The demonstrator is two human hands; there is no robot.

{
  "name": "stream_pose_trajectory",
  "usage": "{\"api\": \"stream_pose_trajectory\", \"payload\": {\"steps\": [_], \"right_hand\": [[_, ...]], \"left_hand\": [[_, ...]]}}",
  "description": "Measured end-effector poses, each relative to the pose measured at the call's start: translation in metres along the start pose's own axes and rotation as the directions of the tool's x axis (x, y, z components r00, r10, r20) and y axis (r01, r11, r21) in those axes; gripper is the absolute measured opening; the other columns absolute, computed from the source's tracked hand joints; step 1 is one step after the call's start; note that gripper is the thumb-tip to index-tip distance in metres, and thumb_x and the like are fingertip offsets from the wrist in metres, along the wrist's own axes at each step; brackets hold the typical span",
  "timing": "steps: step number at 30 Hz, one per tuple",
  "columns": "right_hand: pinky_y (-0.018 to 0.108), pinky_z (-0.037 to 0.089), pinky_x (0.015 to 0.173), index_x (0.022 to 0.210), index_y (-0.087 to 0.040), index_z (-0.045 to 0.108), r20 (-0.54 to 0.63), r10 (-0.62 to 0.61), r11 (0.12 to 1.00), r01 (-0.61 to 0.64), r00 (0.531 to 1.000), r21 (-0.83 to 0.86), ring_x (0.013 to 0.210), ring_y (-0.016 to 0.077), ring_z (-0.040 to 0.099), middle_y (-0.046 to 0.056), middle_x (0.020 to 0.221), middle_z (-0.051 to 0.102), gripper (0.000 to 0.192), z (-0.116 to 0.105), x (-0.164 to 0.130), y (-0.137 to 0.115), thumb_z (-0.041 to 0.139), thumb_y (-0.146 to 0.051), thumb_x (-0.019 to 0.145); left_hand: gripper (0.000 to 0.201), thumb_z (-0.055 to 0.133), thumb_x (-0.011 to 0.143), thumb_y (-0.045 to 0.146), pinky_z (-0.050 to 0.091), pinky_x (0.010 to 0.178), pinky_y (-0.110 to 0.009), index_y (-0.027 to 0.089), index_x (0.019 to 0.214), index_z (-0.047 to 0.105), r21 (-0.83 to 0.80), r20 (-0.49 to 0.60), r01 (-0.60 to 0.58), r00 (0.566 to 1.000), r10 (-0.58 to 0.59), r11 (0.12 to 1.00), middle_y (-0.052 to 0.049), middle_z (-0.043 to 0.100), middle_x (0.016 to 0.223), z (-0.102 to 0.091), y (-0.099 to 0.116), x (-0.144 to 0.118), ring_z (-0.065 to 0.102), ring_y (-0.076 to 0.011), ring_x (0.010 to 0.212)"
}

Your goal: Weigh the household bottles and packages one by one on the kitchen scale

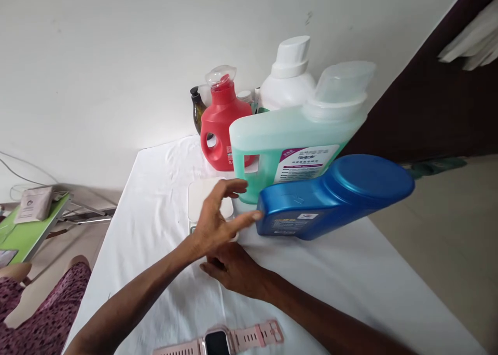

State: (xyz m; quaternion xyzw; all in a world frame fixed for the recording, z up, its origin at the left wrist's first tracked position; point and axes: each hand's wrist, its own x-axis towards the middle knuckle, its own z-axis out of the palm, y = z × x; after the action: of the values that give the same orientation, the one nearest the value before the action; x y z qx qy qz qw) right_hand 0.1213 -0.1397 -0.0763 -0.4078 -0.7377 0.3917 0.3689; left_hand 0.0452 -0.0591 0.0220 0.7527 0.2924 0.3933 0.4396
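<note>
My left hand (218, 223) is open, thumb and fingers apart. Its thumb tip is at the near left end of a blue bottle (303, 204), and its fingers reach toward a clear bottle of green liquid (257, 142). Whether the thumb touches the blue bottle I cannot tell. Beneath that hand lies a white kitchen scale (200, 197), its front partly covered. My right hand (237, 274) sits just below, near the scale's front edge. Its fingers are loosely bent and the thumb stands apart; I see nothing held. The left hand hides some of its fingers.
Behind stand a red jug (223, 119), a white bottle (288, 85) and a dark pump bottle (197, 109). A pink-strapped smartwatch (218, 342) lies at the front of the white-clothed table (148, 210). A person's patterned clothing (58, 313) shows at left, by a green table (35, 230).
</note>
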Motion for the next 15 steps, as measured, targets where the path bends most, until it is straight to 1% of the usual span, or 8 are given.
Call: {"api": "stream_pose_trajectory", "payload": {"steps": [2, 4, 7, 8, 9, 10, 12, 15], "right_hand": [[0.028, 0.030, 0.059, 0.067, -0.022, 0.038, 0.014, 0.012, 0.999, -0.013, 1.000, 0.039, 0.056, 0.0106, 0.042, -0.006, 0.060, 0.046, 0.037, 0.001, 0.000, 0.001, 0.062, -0.022, 0.095], [0.028, 0.028, 0.060, 0.066, -0.022, 0.036, 0.005, 0.019, 0.997, -0.020, 1.000, 0.076, 0.057, 0.0101, 0.040, -0.006, 0.061, 0.044, 0.038, 0.002, 0.000, 0.002, 0.062, -0.021, 0.094], [0.028, 0.026, 0.060, 0.067, -0.022, 0.037, 0.004, 0.040, 0.995, -0.040, 0.999, 0.091, 0.058, 0.0102, 0.039, -0.006, 0.063, 0.043, 0.037, 0.003, -0.001, 0.004, 0.061, -0.023, 0.095], [0.028, 0.026, 0.060, 0.067, -0.022, 0.038, 0.012, 0.051, 0.994, -0.052, 0.999, 0.096, 0.058, 0.0104, 0.040, -0.006, 0.063, 0.044, 0.036, 0.003, -0.001, 0.004, 0.060, -0.024, 0.095], [0.028, 0.027, 0.060, 0.068, -0.022, 0.038, 0.020, 0.065, 0.993, -0.067, 0.998, 0.099, 0.058, 0.0105, 0.040, -0.005, 0.063, 0.045, 0.035, 0.003, -0.002, 0.003, 0.060, -0.025, 0.095], [0.027, 0.027, 0.060, 0.068, -0.022, 0.039, 0.029, 0.080, 0.991, -0.083, 0.996, 0.100, 0.058, 0.0105, 0.041, -0.005, 0.063, 0.045, 0.035, 0.003, -0.002, 0.003, 0.059, -0.025, 0.096], [0.027, 0.028, 0.060, 0.068, -0.022, 0.039, 0.041, 0.108, 0.989, -0.112, 0.993, 0.097, 0.058, 0.0105, 0.041, -0.006, 0.063, 0.045, 0.034, 0.002, -0.002, 0.001, 0.058, -0.025, 0.096], [0.027, 0.028, 0.060, 0.068, -0.023, 0.037, 0.045, 0.124, 0.988, -0.127, 0.991, 0.083, 0.058, 0.0104, 0.040, -0.006, 0.062, 0.040, 0.034, 0.001, -0.002, 0.000, 0.057, -0.024, 0.095]], "left_hand": [[0.035, 0.080, 0.088, 0.044, 0.056, 0.090, -0.037, 0.019, 0.112, 0.070, -0.049, -0.105, 0.061, 0.992, -0.066, 0.997, -0.009, 0.075, 0.109, -0.027, -0.011, 0.004, 0.073, -0.0221, 0.098], [0.032, 0.077, 0.090, 0.048, 0.055, 0.080, -0.033, 0.017, 0.098, 0.072, -0.091, -0.229, 0.135, 0.961, -0.152, 0.987, -0.007, 0.075, 0.094, -0.057, -0.031, 0.010, 0.072, -0.0183, 0.082], [0.038, 0.077, 0.086, 0.053, 0.050, 0.071, -0.029, 0.016, 0.085, 0.069, -0.130, -0.445, 0.219, 0.859, -0.254, 0.967, -0.004, 0.070, 0.079, -0.097, -0.071, 0.022, 0.068, -0.0153, 0.071], [0.040, 0.078, 0.084, 0.055, 0.049, 0.069, -0.029, 0.016, 0.083, 0.068, -0.128, -0.495, 0.240, 0.826, -0.271, 0.962, -0.003, 0.069, 0.077, -0.106, -0.083, 0.027, 0.067, -0.0151, 0.071], [0.041, 0.079, 0.082, 0.056, 0.049, 0.069, -0.028, 0.016, 0.083, 0.068, -0.126, -0.511, 0.257, 0.811, -0.284, 0.958, -0.003, 0.068, 0.077, -0.113, -0.092, 0.034, 0.066, -0.0152, 0.071], [0.043, 0.079, 0.080, 0.057, 0.048, 0.068, -0.028, 0.016, 0.084, 0.068, -0.120, -0.503, 0.266, 0.814, -0.289, 0.957, -0.003, 0.068, 0.078, -0.118, -0.100, 0.042, 0.066, -0.0156, 0.072], [0.046, 0.080, 0.078, 0.059, 0.049, 0.069, -0.029, 0.016, 0.088, 0.069, -0.094, -0.430, 0.253, 0.862, -0.268, 0.963, -0.005, 0.070, 0.084, -0.120, -0.106, 0.064, 0.068, -0.0175, 0.076], [0.048, 0.079, 0.080, 0.062, 0.051, 0.077, -0.032, 0.017, 0.096, 0.071, -0.032, -0.352, 0.173, 0.920, -0.173, 0.984, -0.009, 0.074, 0.098, -0.114, -0.103, 0.102, 0.069, -0.0206, 0.090]]}}
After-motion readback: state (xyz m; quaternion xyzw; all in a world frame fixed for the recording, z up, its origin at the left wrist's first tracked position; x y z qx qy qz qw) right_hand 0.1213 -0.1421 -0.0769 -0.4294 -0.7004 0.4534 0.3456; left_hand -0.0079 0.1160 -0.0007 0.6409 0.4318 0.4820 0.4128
